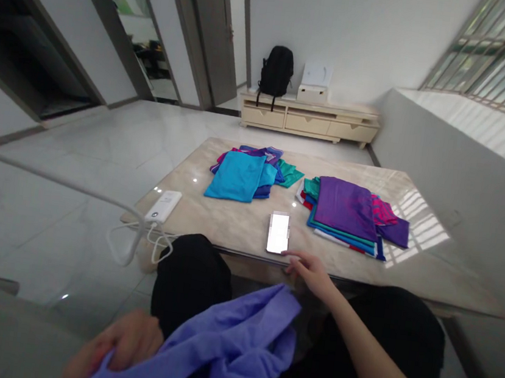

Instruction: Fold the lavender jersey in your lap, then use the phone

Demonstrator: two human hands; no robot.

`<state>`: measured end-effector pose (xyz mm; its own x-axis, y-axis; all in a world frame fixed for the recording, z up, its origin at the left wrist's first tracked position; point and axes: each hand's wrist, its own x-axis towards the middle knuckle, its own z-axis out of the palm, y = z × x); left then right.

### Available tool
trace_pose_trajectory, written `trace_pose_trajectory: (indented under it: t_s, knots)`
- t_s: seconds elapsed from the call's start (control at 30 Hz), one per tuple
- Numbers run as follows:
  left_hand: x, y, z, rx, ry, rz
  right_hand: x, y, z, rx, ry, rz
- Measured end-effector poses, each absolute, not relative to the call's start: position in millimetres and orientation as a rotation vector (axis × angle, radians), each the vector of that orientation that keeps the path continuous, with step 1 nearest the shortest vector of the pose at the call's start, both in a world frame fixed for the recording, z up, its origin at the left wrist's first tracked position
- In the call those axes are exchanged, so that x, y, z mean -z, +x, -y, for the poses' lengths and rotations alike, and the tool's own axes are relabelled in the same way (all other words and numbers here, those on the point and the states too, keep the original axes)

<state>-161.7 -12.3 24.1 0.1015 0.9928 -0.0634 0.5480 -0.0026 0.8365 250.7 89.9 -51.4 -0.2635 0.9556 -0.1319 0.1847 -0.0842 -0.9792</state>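
Note:
My left hand [123, 345] is closed on a crumpled lavender-blue cloth [233, 346] that lies across my lap, low in the view. My right hand [309, 271] reaches forward to the table's near edge, fingers stretched out, fingertips touching the bottom edge of a phone [279, 233] with a bright screen lying flat on the table. Beyond the phone lie two stacks of folded cloths: a blue-topped one [240, 175] on the left and a purple-topped one [346, 210] on the right.
The marble-look low table [431, 266] stands before my knees. A white power bank [164, 206] with a white cable sits at its left corner. A low wall runs along the right. A cabinet [309, 119] with a black backpack [276, 69] stands at the far wall.

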Motion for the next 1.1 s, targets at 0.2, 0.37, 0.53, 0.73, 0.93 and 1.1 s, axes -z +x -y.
trace_pose_trajectory:
  t_s: [0.2,0.37,0.53,0.73,0.93,1.1]
  knots:
    - [11.6,-170.2,8.3,-0.712,1.533,-1.784,98.7,249.1,-156.6,-1.352,-1.323,1.47]
    - [76.3,-165.5,41.8,-0.896,1.682,-2.275,107.2,256.6,-158.1,-1.323,-1.277,1.449]
    - [67.3,-169.7,34.4,-0.864,2.078,-2.144,115.3,255.6,-153.9,-1.287,-1.303,1.416]
    - [9.4,-141.2,21.8,-0.757,2.428,-1.841,114.8,254.1,-147.0,-1.241,-1.289,1.415]
    - [-3.8,-112.8,23.2,-0.123,2.349,-1.277,98.3,236.2,-129.5,-1.318,-1.191,1.441]
    - [8.9,-116.5,16.2,-0.244,2.303,-1.552,74.3,194.5,-70.3,-1.516,-0.999,1.658]
